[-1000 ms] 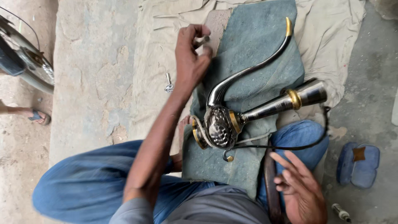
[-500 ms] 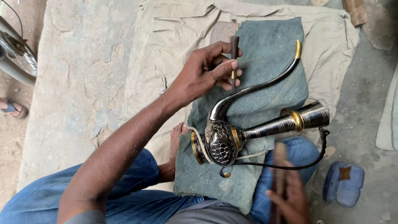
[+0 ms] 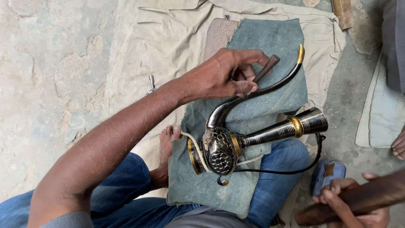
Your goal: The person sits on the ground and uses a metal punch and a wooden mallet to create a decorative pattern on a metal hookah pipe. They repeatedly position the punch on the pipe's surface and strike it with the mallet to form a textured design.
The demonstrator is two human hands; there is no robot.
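A shiny metal vessel (image 3: 221, 152) with a patterned round body, a curved spout (image 3: 274, 84) tipped in brass and a flared tube (image 3: 295, 126) lies on a blue-green cloth (image 3: 270, 38) across my lap. My left hand (image 3: 223, 74) pinches a small dark punch (image 3: 266, 67), its tip against the curved spout. My right hand (image 3: 350, 202) at the bottom right grips a brown wooden handle (image 3: 371, 196), whose far end runs out of view. A pale cord (image 3: 194, 145) and a black cord (image 3: 295, 171) loop around the vessel.
A beige sheet (image 3: 168, 33) covers the concrete floor (image 3: 50, 63) under the cloth. A small metal tool (image 3: 151, 82) lies on the sheet at the left. A blue pouch (image 3: 327, 175) sits by my knee. Another person's toes (image 3: 398, 145) show at the right edge.
My left hand came back from the cloth's far side holding the small punch and set it on the curved spout. My right hand, empty before, now holds the wooden handle.
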